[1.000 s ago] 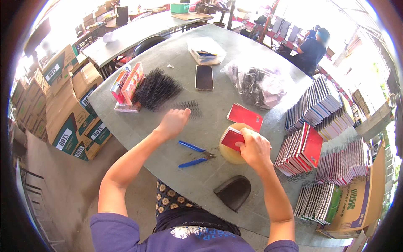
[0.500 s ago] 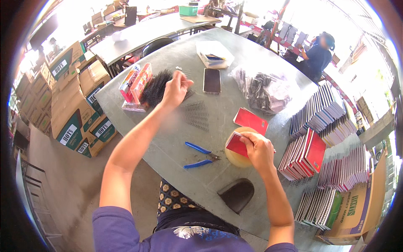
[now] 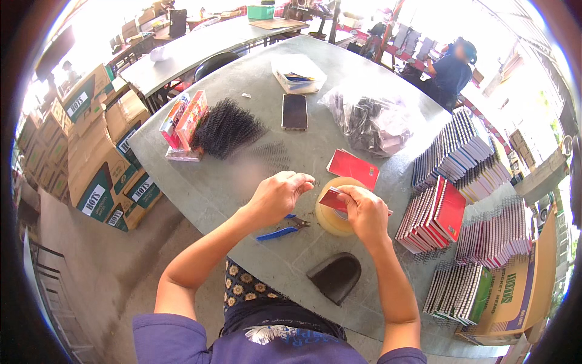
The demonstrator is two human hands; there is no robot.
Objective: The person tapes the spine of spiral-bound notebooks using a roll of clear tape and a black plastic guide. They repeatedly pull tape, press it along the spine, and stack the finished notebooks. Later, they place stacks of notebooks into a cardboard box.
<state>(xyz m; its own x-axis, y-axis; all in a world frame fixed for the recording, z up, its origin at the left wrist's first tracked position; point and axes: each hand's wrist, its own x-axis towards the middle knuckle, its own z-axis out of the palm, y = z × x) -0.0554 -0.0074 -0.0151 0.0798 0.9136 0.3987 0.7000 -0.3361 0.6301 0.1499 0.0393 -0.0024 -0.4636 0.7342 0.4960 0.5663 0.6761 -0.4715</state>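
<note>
A black phone (image 3: 294, 111) lies mid-table, a clear bag of black coils (image 3: 370, 121) beside it; spiral notebooks (image 3: 461, 182) line the table's (image 3: 212, 188) right edge.

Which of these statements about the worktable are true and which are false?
1. The right hand holds a small red booklet. True.
2. The blue-handled pliers are in the left hand. False: they lie on the table.
3. A dark phone lies flat on the table. True.
4. The stacks of spiral notebooks sit at the person's left. False: at the right.
</note>
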